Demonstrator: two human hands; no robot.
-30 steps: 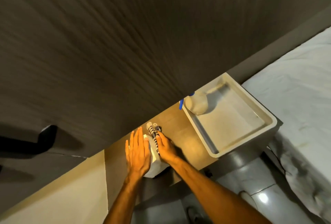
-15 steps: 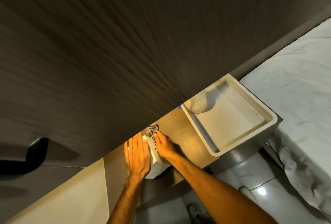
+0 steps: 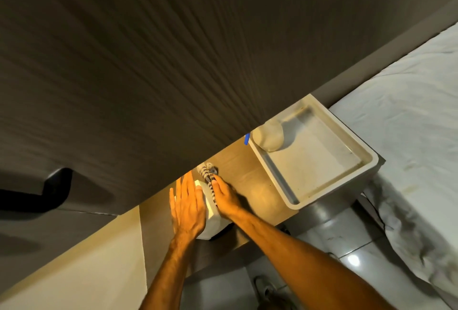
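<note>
Left hand lies flat, fingers straight, on a white rectangular box. Right hand rests on a black-and-white striped fabric strip lying along the box top, its grip unclear. The box sits on a tan wooden shelf, near a white rectangular tray.

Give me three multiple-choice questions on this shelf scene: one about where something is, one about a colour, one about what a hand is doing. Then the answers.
1. Where does the pale rounded bundle lie?
A. On the bed sheet
B. In a corner of the tray
C. On the floor tiles

2. What colour is the small strip beside the tray's rim?
A. Red
B. Blue
C. Green

3. How is the left hand placed?
A. Clenched in a fist
B. Gripping the tray
C. Flat, fingers straight, on the white block

Answers:
1 B: the bundle sits inside the tray's far corner.
2 B: the strip is plainly blue.
3 C: the fingers lie straight over the block.
</note>
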